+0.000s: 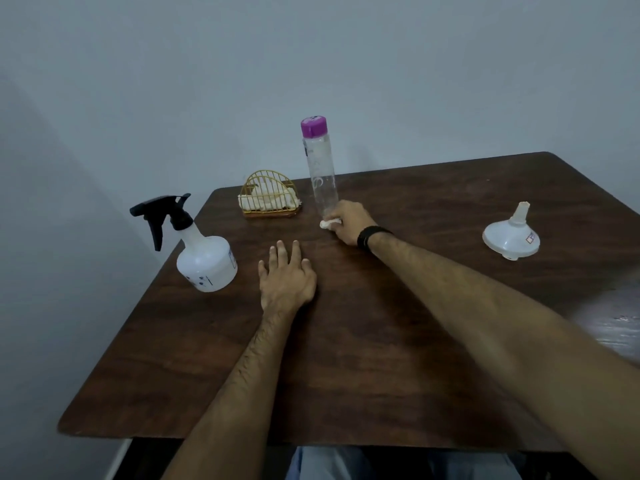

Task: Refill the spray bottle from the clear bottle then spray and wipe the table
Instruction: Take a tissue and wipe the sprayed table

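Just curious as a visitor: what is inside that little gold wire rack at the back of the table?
The gold wire rack holds pale folded tissues or cloths, seen through the wires. How many there are, and what lies beneath them, cannot be seen.

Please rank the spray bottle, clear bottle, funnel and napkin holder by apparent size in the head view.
1. spray bottle
2. clear bottle
3. napkin holder and funnel: look alike, unranked.

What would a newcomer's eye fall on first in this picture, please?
Probably the tall clear bottle with its purple cap, upright at the table's far middle. Just before it, the right hand grips a white wad. The spray bottle stands at the left edge.
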A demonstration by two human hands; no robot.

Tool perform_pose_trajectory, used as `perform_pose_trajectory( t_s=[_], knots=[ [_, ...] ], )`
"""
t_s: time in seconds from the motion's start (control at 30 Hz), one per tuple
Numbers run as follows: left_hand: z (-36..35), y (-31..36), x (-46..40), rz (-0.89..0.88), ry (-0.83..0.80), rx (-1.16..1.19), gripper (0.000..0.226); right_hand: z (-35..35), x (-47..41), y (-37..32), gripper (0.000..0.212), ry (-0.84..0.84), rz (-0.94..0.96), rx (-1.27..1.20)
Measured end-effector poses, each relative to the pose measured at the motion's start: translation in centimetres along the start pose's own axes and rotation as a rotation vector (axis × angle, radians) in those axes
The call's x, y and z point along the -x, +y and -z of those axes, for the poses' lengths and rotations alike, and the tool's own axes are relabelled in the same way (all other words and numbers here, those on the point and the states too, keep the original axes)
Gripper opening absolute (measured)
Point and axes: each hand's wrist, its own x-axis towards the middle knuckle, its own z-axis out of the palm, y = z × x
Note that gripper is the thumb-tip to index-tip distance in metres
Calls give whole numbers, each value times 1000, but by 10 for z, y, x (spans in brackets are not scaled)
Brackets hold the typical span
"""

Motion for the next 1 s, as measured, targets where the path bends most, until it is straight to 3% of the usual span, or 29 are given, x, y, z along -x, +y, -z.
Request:
perform_pose_trajectory(
  t_s=[0.3, 0.47, 0.7, 0.77, 0.83, 0.93, 1.0],
  knots=[
    [0, 1, 0, -11, 11, -2, 60, 1, 61, -1, 24, -96, 256, -23],
    [-1, 6, 6, 14, 14, -14, 60, 8, 119, -7, 20, -83, 320, -84],
    [-2, 6, 12, 31, 8, -22, 62, 44, 192, -1, 19, -247, 359, -109],
    [-2, 6, 11, 40, -2, -24, 63, 61, 191, 17, 19, -230, 295, -155],
    [-1, 6, 10, 45, -8, -26, 63, 73, 177, 47, 22, -58, 137, -184],
    [0, 5, 9, 42, -15, -26, 63, 85, 155, 90, 18, 178, -169, -34],
    [-1, 4, 9, 44, -22, -26, 64, 83, 153, 98, 20, 176, -227, 19]
  ],
)
